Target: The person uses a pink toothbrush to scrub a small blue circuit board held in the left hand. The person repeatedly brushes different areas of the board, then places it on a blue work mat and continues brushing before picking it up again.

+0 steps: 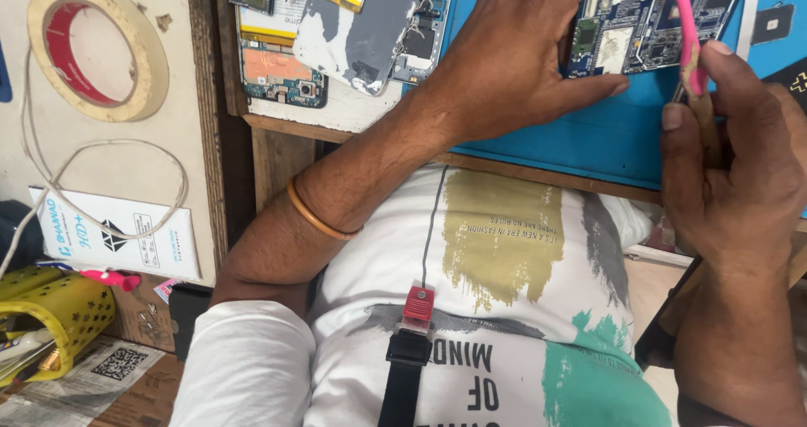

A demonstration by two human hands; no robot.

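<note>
The left hand lies spread on the blue mat, fingers flat, thumb touching the near edge of the circuit board. To the right, the right hand is closed around a pink brush, its head over the board.

The person wears a white T-shirt with short sleeves, printed with olive, grey and teal brush strokes and dark lettering. Just below the olive patch sits a black strap with a red clip. A thin orange bangle circles the left wrist.
</note>
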